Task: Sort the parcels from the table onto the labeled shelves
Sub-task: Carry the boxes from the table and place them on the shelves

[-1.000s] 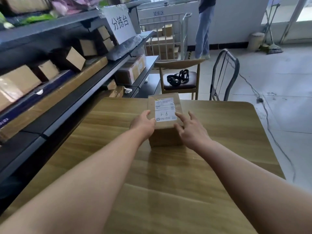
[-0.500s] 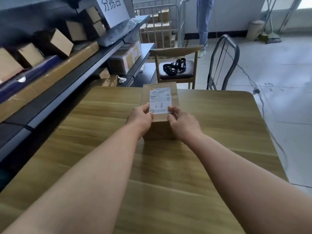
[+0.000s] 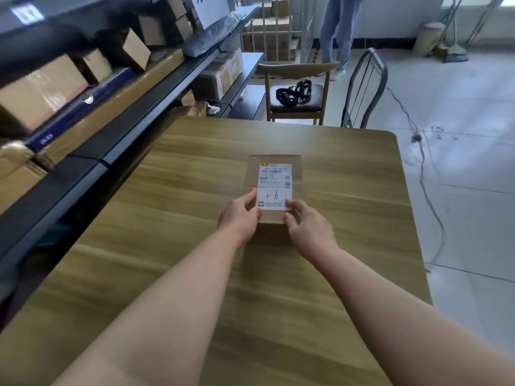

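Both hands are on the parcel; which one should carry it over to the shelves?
Left, probably: the left hand grips the parcel on the side facing the shelves; the right hand grips its far side.

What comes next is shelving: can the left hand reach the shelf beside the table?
Probably yes: only the table separates the left hand from the shelf, though it and the right hand both grip the parcel.

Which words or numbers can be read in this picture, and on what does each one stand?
"1-6", as it seems, handwritten on the white label of the parcel.
Printed lines on that label: too small to read.
White sign at the picture's top: cut off, unreadable.
Lettering on the blue box: blurred.
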